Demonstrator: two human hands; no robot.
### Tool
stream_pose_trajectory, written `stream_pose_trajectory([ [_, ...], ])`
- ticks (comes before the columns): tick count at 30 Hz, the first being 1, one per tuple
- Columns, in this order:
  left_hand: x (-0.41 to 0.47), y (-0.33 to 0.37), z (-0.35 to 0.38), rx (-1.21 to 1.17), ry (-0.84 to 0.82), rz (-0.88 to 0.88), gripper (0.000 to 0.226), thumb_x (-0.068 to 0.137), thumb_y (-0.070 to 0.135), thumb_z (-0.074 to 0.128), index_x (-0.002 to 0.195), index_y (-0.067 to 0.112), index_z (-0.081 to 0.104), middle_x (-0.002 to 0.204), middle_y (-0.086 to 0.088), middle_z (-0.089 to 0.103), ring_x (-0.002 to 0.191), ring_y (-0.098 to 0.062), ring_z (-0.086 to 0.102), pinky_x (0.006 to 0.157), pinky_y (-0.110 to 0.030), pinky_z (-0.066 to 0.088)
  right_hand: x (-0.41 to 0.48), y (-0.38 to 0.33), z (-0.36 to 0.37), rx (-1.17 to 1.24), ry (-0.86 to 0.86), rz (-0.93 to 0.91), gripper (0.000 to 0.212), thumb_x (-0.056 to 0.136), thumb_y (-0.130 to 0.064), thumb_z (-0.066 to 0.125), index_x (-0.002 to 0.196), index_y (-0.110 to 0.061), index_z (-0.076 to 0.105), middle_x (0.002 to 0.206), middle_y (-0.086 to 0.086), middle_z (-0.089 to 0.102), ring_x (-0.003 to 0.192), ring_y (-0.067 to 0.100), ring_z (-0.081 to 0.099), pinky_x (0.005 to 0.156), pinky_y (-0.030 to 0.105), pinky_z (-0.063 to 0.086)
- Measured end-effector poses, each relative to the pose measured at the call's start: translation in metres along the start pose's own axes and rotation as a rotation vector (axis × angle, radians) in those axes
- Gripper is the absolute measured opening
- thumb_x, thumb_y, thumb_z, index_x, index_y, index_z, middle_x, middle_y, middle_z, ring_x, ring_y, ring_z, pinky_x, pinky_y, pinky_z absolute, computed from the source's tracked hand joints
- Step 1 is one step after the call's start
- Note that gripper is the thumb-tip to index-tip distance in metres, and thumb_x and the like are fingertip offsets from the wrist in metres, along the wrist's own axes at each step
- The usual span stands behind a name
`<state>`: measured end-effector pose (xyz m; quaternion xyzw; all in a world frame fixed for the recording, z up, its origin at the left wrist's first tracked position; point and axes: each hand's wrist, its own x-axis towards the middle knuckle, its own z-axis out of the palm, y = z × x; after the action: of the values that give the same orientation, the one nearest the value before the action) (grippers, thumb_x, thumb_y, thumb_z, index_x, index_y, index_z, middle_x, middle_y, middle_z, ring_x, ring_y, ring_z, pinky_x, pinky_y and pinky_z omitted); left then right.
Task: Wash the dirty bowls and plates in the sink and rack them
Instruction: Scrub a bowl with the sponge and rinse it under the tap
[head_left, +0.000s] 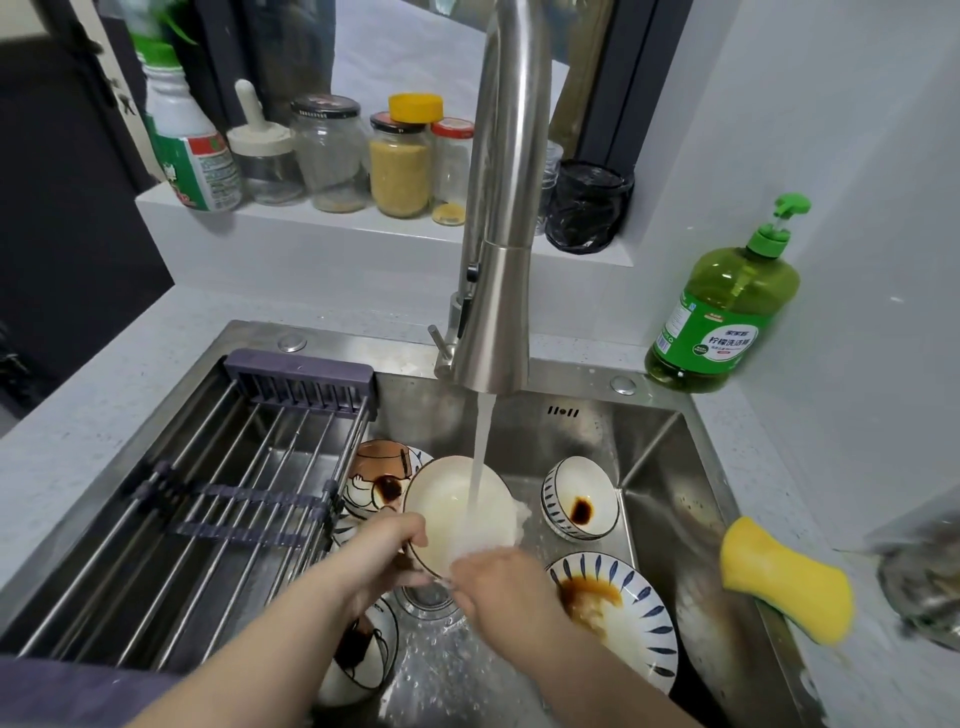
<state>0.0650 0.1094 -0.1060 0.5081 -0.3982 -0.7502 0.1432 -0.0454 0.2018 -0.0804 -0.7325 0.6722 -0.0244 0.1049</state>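
In the near part of the sink (670, 467), below the left forearm, a sauce-stained bowl (358, 660) was seen lying. Just beyond it, a white bowl (452, 504) was held tilted under the stream from the faucet (498, 270). The grip of the left hand (397, 538) was clenched on its near-left rim. The right hand (498, 577) was blurred against the lower rim, and whether its grip was closed or merely rubbing could not be told. The wet glazed bowl was judged stiff, slippery and breakable, so the rim was thought the safest hold. To the right, a leaf-patterned plate (623, 618) and a small bowl (579, 504) were seen smeared with brown sauce. The rack (234, 493) was laid across the sink's left half. Farther off, a detergent bottle (722, 317) was stood on the counter (104, 415).
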Motion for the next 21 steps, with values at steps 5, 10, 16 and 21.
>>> stream_pose_trajectory([
  [5, -0.004, -0.014, 0.018, -0.137, 0.001, 0.036, 0.013, 0.070, 0.001, 0.040, 0.060, 0.009, 0.039, 0.055, -0.007, 0.035, 0.050, -0.020, 0.036, 0.042, -0.023, 0.035, 0.002, -0.011, 0.009, 0.010, 0.039, -0.027, 0.030, 0.097, -0.020, 0.036, 0.122, -0.013, 0.050, 0.114, 0.010, 0.060, 0.106, 0.029, 0.054, 0.086, 0.037, 0.040],
  [10, -0.005, -0.005, 0.007, -0.186, -0.015, 0.062, 0.020, 0.065, 0.000, 0.052, 0.084, -0.002, 0.055, 0.083, -0.016, 0.055, 0.078, -0.026, 0.054, 0.058, -0.031, 0.057, -0.002, 0.006, -0.010, -0.198, -0.015, 0.050, 0.028, 0.043, -0.033, 0.087, 0.055, -0.020, 0.065, 0.052, -0.002, 0.060, 0.050, 0.011, 0.058, 0.045, 0.016, 0.038],
  [16, -0.018, -0.020, 0.023, -0.247, -0.010, 0.090, 0.016, 0.073, 0.011, 0.057, 0.060, 0.009, 0.047, 0.056, -0.005, 0.042, 0.051, -0.016, 0.044, 0.047, -0.023, 0.038, 0.005, -0.019, 0.008, 0.149, 0.059, 0.120, 0.032, 0.096, -0.021, 0.035, 0.126, -0.016, 0.047, 0.119, 0.009, 0.059, 0.110, 0.029, 0.053, 0.088, 0.036, 0.039],
  [21, -0.022, -0.011, 0.004, -0.278, -0.038, 0.056, 0.011, 0.078, -0.001, 0.053, 0.088, 0.000, 0.053, 0.084, -0.015, 0.058, 0.074, -0.025, 0.056, 0.045, -0.025, 0.054, -0.003, 0.005, 0.012, -0.068, 0.064, 0.003, 0.019, 0.058, -0.032, 0.082, 0.063, -0.020, 0.067, 0.060, -0.005, 0.064, 0.057, 0.010, 0.060, 0.064, 0.018, 0.050],
])
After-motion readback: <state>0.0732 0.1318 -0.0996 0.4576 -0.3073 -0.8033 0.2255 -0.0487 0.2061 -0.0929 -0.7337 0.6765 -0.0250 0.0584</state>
